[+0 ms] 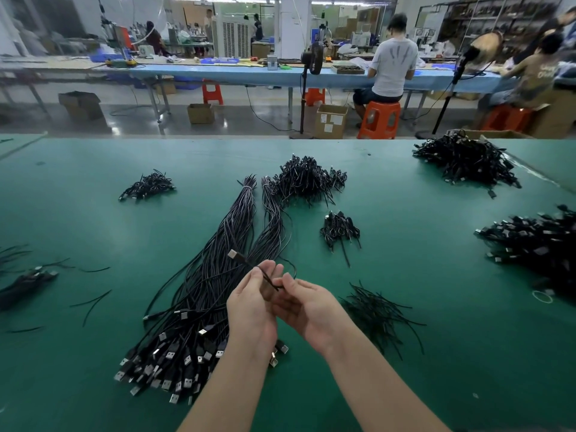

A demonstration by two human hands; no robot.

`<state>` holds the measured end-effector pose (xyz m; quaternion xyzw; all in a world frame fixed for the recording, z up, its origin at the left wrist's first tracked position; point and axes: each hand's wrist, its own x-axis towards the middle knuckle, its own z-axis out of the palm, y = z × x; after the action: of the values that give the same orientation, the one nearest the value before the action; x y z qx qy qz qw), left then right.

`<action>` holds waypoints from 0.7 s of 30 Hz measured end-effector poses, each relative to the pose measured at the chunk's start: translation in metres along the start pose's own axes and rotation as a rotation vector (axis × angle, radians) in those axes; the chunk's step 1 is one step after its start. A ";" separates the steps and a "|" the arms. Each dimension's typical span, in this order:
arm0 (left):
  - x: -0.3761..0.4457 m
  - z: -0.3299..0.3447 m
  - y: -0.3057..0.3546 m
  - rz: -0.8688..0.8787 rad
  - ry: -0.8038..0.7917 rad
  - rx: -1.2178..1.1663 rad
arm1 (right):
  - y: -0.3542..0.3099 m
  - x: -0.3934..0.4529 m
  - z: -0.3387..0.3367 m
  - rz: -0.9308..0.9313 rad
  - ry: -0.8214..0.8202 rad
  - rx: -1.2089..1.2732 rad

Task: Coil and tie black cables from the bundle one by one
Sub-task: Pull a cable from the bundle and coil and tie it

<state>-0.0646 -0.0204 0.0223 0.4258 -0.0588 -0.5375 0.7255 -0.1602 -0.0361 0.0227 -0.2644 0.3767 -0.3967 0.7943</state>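
Both hands hold one black cable above the bundle at the near middle of the green tabletop.

The cable (249, 264) runs from its metal plug (232, 254), raised over the bundle (199, 310), down between the hands; the left hand (254, 307) pinches it with curled fingertips, and the right hand (307, 307) holds its lower part with fingers curled close. The bundle stretches from the near edge toward the middle of the tabletop (93, 219). Loose black ties (380, 319) lie right of the hands. Heaps of coiled cables (307, 180) sit farther back and along the right edge.
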 end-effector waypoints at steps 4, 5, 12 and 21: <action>0.001 -0.002 0.002 0.001 0.006 -0.024 | 0.004 0.000 -0.002 0.012 0.094 0.013; 0.000 -0.002 0.002 0.006 0.005 -0.021 | 0.005 0.000 -0.002 0.019 0.119 0.017; 0.002 -0.003 0.006 0.102 0.012 0.039 | 0.012 0.001 0.006 0.139 0.234 0.119; 0.006 -0.009 0.022 0.103 -0.083 0.103 | 0.023 0.010 0.013 0.340 0.297 0.197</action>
<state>-0.0410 -0.0187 0.0292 0.4362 -0.1382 -0.5131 0.7262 -0.1353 -0.0305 0.0094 -0.0574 0.4880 -0.3267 0.8074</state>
